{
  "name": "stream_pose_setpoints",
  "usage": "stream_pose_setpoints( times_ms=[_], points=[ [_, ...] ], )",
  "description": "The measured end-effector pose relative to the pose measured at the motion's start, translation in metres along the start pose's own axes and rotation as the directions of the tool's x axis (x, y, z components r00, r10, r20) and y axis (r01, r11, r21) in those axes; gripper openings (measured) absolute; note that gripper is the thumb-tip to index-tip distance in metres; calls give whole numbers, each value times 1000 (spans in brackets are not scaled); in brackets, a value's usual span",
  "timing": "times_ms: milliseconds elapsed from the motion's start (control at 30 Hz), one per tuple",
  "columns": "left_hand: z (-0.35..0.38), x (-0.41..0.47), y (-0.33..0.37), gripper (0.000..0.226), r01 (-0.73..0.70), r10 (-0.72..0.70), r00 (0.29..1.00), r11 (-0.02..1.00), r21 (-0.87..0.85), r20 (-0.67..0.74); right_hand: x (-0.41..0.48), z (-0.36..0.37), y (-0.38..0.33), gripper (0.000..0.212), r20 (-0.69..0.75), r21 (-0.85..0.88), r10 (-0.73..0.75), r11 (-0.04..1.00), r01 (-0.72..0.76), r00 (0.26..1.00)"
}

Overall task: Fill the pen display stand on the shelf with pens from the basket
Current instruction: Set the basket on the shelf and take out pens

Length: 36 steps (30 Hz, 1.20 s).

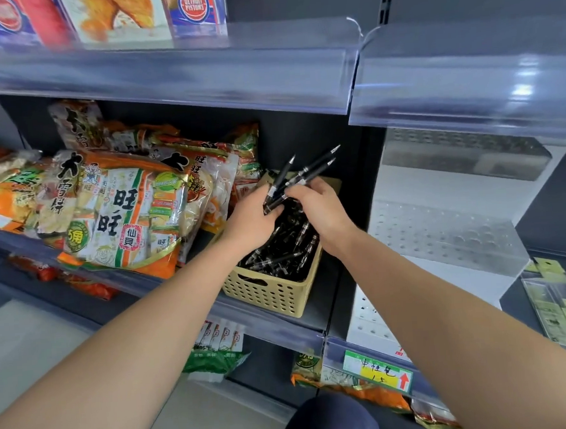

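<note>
Pens: three black pens (301, 176) are held above the basket (273, 289), tips pointing up and right, fanned apart. Left hand (252, 216) grips their lower barrels; right hand (317, 202) pinches them from the other side. One yellow perforated basket sits at the shelf (275, 327) edge, holding many more black pens, uncounted. One clear perforated display stand (442, 234) stands right, with open room above it.

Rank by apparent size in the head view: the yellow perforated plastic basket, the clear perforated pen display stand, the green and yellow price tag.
1. Clear perforated pen display stand
2. Yellow perforated plastic basket, partly hidden by arms
3. Green and yellow price tag
</note>
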<state>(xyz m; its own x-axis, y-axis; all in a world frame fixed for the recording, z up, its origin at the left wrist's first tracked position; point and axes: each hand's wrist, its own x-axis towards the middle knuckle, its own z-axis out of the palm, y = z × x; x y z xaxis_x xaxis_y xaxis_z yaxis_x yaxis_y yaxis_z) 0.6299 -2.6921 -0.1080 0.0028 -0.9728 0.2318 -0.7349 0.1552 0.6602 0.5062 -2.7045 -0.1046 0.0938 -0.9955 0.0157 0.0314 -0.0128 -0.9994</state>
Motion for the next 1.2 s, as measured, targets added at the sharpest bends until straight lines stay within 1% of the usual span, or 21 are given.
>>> stream_pose_setpoints(
  times_ms=[67, 100, 167, 233, 300, 400, 433, 533, 633, 700, 800, 867, 967, 1000, 1033, 1100, 1167, 1200],
  points=[
    [0, -4, 2, 43, 9, -9, 1000, 999, 38, 9, 0, 0, -2, 28, 14, 143, 40, 989, -42, 999],
    [0, -7, 1, 45, 11, -12, 1000, 999, 44, 17, 1, 0, -3, 25, 13, 156, 43, 987, -45, 999],
    [-1, -10, 1, 47, 23, -24, 999, 999, 23, 46, 2, 0, -2, 16, -3, 126, 53, 991, -52, 999],
    [-3, -10, 2, 40, 40, -36, 995, 998, -43, 89, 2, 0, 1, 13, -10, 111, 68, 992, -66, 998],
    [-5, -8, 6, 32, 42, -35, 995, 996, -73, 99, 2, 1, 4, 12, -6, 81, 73, 994, -72, 997],
    [-7, -5, 8, 27, 27, -26, 996, 999, -17, 80, 2, 0, 6, 13, 3, -36, 89, 995, -89, 996],
    [-8, -4, 8, 26, 32, -32, 996, 999, 6, 78, 3, -1, 6, 14, 16, -49, 98, 994, -97, 995],
    [-11, -2, 7, 27, 37, -44, 993, 997, 62, 108, 4, -2, 5, 22, 58, -5, 134, 991, -134, 989],
    [-13, 0, 6, 29, 35, -53, 986, 993, 116, 156, 5, 1, 6, 25, 5, 42, 124, 991, -124, 992],
    [-16, 1, 5, 27, 56, -66, 981, 997, 59, 183, 6, 4, 6, 26, -20, 78, 123, 990, -121, 992],
    [-20, 4, 1, 20, 170, -129, 961, 973, -156, 244, 7, 7, 7, 26, -31, 42, 116, 993, -115, 993],
    [-22, 6, -3, 21, 241, -189, 948, 952, -190, 257, 7, 7, 6, 23, -40, 33, 107, 994, -105, 993],
    [-23, 9, -9, 28, 267, -226, 951, 944, -195, 210, 5, 5, 3, 23, -92, 9, 101, 995, -100, 991],
    [-24, 9, -10, 32, 255, -229, 960, 954, -160, 164, 5, 4, 3, 25, -116, 9, 101, 995, -101, 988],
    [-25, 10, -10, 40, 242, -233, 967, 967, -84, 104, 4, 2, 4, 27, -142, 6, 101, 995, -101, 985],
    [-24, 12, -11, 51, 226, -232, 972, 962, 153, 24, 3, -1, 6, 31, -190, -5, 100, 995, -103, 977],
    [-18, 15, -9, 50, 188, -214, 976, 910, 368, 29, 4, -5, 10, 35, -231, -18, 104, 994, -111, 967],
    [-14, 18, -8, 48, 163, -202, 978, 889, 427, 47, 5, -6, 12, 36, -245, -29, 108, 993, -118, 964]
  ],
)
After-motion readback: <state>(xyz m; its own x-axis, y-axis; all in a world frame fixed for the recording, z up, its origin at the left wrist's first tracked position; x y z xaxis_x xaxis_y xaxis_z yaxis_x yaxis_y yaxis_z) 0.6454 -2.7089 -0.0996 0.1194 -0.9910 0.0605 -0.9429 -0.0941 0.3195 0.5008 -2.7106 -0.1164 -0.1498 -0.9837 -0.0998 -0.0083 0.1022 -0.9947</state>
